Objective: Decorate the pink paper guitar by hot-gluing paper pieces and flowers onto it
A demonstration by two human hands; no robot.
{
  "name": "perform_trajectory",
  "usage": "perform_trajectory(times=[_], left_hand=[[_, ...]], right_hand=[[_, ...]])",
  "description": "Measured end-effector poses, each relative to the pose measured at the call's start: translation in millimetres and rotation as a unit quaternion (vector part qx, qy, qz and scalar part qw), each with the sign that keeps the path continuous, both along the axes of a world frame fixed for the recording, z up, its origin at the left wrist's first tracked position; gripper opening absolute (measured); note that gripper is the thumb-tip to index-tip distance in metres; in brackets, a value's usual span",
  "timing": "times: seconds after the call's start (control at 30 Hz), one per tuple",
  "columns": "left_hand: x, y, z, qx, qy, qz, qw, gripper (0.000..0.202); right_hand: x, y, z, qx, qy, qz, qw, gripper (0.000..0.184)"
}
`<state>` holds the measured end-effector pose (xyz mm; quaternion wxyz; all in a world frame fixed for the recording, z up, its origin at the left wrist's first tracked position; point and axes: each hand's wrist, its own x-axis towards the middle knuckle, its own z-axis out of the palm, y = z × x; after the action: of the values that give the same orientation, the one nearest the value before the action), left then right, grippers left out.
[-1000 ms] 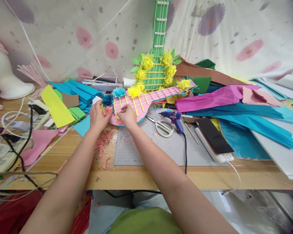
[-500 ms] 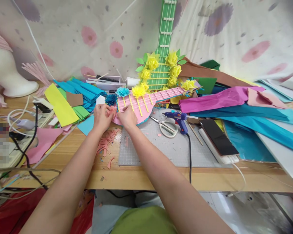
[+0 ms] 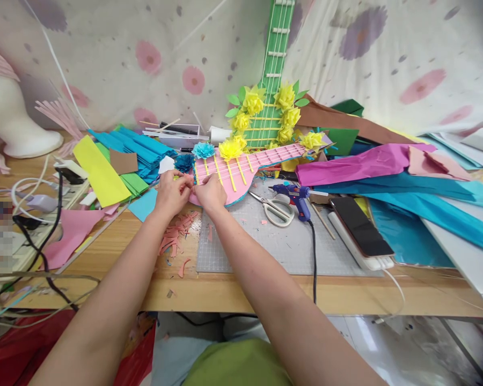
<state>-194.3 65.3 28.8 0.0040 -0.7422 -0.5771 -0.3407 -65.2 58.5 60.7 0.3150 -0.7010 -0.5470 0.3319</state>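
Two bare forearms (image 3: 118,287) reach forward and converge.
The bare left hand (image 3: 172,194) curls, fingers bent toward the thumb; the bare right hand (image 3: 211,193) angles downward just beside it.

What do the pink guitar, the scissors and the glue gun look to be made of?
Pink guitar: probably matte card or foam sheet; flat, uniform face, exact material unclear.
Scissors: thin grey blades suggest metal; smooth pale handles, likely plastic.
Glue gun: likely hard plastic, from its smooth, moulded-looking blue body.
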Motion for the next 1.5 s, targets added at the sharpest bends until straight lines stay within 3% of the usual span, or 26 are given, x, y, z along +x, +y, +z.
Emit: perform_trajectory(times=[0.4, 0.63, 0.83, 1.07, 1.27, 1.5], left_hand=[[9, -11, -0.1, 0.017, 0.067, 0.041, 0.997, 0.018], [11, -2, -6.7, 0.027, 0.039, 0.064, 0.997, 0.018], [14, -1, -5.5, 0.016, 0.004, 0.068, 0.998, 0.024], [17, -4, -6.2, 0.015, -0.005, 0.074, 0.997, 0.033], [21, -1, -2.0, 0.021, -0.005, 0.079, 0.997, 0.032], [15, -1, 3.9, 0.044, -0.015, 0.099, 0.994, 0.030]], right_hand=[[6, 2, 4.0, -0.014, 0.005, 0.030, 0.999, 0.024], [9, 4, 1.3, 0.002, 0.029, 0.042, 0.999, 0.017], [15, 3, 8.9, 0.038, 0.025, 0.066, 0.997, 0.012], [62, -16, 17.2, 0.117, -0.021, 0.109, 0.987, 0.011], [104, -37, 0.4, 0.158, -0.067, 0.114, 0.978, 0.011], [129, -44, -17.0, 0.179, -0.084, 0.113, 0.974, 0.013]])
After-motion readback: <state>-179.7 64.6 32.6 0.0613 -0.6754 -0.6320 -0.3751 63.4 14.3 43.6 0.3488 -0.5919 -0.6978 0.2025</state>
